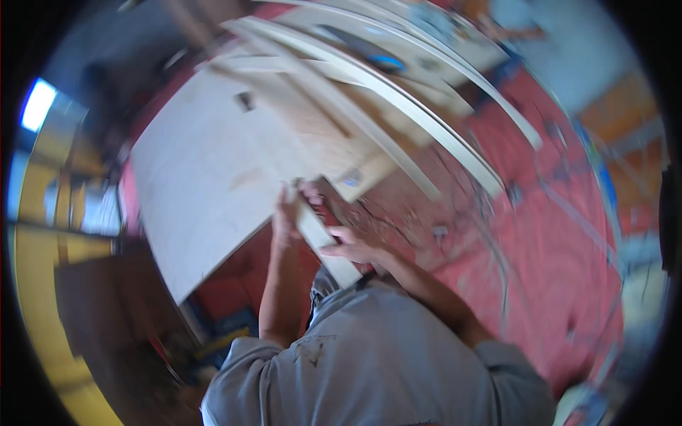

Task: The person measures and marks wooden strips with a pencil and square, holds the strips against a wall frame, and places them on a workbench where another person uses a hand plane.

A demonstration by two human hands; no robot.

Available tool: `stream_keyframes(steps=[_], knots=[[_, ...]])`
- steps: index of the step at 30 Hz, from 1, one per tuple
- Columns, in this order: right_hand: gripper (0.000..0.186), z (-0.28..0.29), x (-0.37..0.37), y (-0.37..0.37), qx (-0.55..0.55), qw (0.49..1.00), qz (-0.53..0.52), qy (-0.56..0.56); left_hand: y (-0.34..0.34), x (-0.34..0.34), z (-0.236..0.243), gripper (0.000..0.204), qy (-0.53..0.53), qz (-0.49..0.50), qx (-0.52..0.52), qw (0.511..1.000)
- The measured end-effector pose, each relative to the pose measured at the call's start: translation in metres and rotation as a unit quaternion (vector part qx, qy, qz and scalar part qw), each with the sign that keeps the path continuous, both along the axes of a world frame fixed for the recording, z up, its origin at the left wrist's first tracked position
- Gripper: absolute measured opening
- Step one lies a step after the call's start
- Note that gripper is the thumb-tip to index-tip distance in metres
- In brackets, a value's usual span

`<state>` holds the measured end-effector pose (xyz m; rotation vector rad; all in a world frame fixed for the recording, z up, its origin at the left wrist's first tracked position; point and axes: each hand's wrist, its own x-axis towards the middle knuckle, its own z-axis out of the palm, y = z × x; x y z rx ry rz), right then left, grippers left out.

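Wood strip [323,241]: centre of frame, short pale piece held before the grey shirt.
Left hand [286,213]: fingers clenched around its upper end.
Right hand [352,248]: fingers curled on its lower part.
Plywood sheet [213,177]: upper left, just beside.
Risk: the strip may slip, since the blurred picture suggests quick movement.

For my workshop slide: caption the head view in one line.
Both hands, left hand and right hand, grip a short pale wooden strip beside a large plywood sheet, with long wooden battens on the red floor.

Motion-blurred hands [316,227] on a pale wooden strip [323,245], its lower end hidden behind grey shirt [369,355]
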<state>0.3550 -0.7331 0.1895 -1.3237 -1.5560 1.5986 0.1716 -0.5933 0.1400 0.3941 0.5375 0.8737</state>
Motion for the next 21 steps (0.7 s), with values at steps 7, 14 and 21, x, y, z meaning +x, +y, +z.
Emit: stream_keyframes(steps=[7,14,21], knots=[[0.079,-0.006,0.023,-0.071,0.023,0.999,-0.043,0.008,0.000,-0.081,-0.010,0.026,0.194,0.021,0.021,0.981],[0.056,-0.114,0.108,-0.152,-0.041,0.984,-0.175,-0.022,-0.056,-0.064,-0.024,0.028,0.412,0.058,-0.005,0.909],[0.037,-0.251,0.166,-0.275,-0.179,0.910,-0.279,-0.251,-0.036,-0.099,-0.123,0.052,0.470,0.015,0.067,0.880]])
